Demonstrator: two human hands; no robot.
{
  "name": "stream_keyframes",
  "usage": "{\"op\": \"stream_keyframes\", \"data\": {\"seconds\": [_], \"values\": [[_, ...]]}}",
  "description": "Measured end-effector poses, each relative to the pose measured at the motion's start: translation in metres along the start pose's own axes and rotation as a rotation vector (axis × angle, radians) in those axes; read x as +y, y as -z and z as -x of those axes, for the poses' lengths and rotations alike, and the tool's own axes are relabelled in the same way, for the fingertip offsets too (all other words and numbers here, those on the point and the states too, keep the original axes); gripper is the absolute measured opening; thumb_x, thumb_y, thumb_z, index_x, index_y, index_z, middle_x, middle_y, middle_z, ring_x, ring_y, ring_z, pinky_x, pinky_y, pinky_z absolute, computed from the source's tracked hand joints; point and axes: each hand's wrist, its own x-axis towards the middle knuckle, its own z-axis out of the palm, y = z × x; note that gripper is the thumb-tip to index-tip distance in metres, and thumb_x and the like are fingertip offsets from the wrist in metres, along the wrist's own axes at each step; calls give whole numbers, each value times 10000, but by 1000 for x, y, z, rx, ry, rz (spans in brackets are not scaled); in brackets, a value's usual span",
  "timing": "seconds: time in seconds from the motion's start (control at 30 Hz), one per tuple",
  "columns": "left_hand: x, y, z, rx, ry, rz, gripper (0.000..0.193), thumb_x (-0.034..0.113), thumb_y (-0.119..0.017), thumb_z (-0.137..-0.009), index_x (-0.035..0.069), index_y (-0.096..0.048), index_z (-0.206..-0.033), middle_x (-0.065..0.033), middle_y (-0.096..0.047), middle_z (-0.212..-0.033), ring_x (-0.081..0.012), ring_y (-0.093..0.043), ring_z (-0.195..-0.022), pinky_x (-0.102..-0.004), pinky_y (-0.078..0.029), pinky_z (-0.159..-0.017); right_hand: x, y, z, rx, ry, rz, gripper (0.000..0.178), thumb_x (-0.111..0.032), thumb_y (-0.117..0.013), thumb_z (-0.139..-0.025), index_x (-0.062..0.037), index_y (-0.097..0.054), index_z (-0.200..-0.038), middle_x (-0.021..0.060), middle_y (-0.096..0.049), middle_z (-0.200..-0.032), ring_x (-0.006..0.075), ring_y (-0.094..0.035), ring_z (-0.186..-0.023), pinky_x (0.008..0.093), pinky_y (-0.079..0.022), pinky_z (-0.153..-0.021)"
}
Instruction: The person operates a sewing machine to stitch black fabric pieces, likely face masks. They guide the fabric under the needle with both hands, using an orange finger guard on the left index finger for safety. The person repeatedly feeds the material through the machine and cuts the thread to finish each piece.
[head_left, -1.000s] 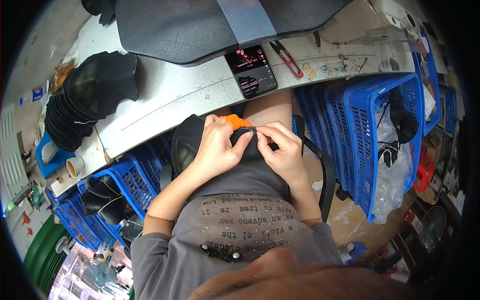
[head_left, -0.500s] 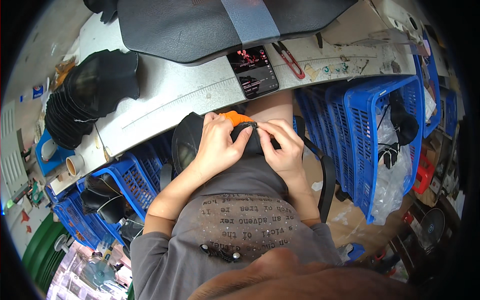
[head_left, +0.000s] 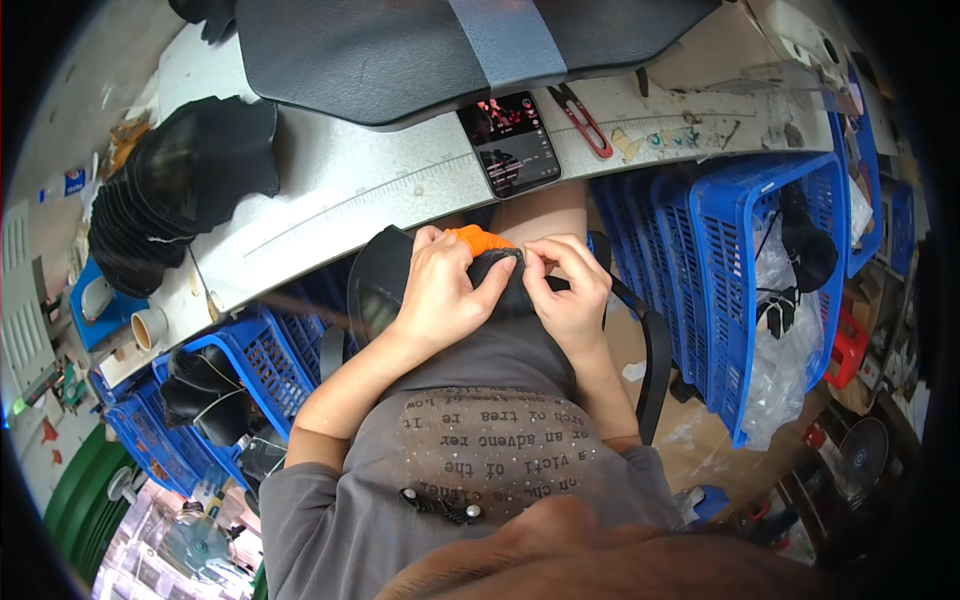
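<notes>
Over my lap, my left hand [head_left: 445, 285] grips a black leather-like piece [head_left: 382, 258] with a bright orange lining [head_left: 480, 240]. Its thumb presses along the dark edge near the orange part. My right hand [head_left: 568, 290] is closed in a pinch at the right end of that edge. Whatever lies between its fingertips is too small to make out. Part of the black piece is hidden behind my left hand.
On the white bench [head_left: 330, 190] lie a phone [head_left: 512, 145], red-handled thread snips [head_left: 583, 122], a large black padded panel [head_left: 390, 60] and a stack of black pieces [head_left: 190, 180]. Blue crates [head_left: 720, 220] stand right and lower left [head_left: 265, 350]. A roll of tape [head_left: 149, 330] sits on the left.
My right fingertips have shifted slightly right and up along the black edge. My left hand has moved a little and keeps its hold. The phone's picture has changed.
</notes>
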Motion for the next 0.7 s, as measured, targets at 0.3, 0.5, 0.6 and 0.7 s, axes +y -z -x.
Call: {"op": "stream_keyframes", "data": {"seconds": [0.3,0.5,0.6,0.7], "values": [[-3,-2,-1,-13,-37,-48,176,205,-703,-819,53,-717,-908,-129,-645,-753,-290,-577,-721,-377,-377,-812,-1,1,-1,-37,66,25,141,86,-685,-791,40,-665,-923,131,-657,-837,249,-669,-698,305,-544,-614],[-1,-5,-1,-4,-5,34,183,163,-749,-779,24,-728,-897,-122,-587,-686,-269,-460,-751,-373,-375,-738,6,-4,5,0,41,37,150,76,-692,-780,33,-650,-917,119,-654,-843,216,-678,-694,285,-562,-596],[-1,-5,-2,-5,4,43,194,174,-758,-781,23,-728,-900,-120,-583,-687,-264,-454,-760,-373,-378,-728,7,-2,3,24,-12,8,136,75,-681,-791,34,-653,-918,110,-659,-847,189,-675,-693,278,-555,-601],[-1,-4,-3,-40,53,66,207,187,-758,-795,21,-729,-916,-119,-587,-702,-263,-455,-774,-376,-384,-730,14,7,-1,52,-47,100,106,57,-669,-821,27,-660,-922,104,-665,-822,192,-671,-687,282,-537,-613]]}}
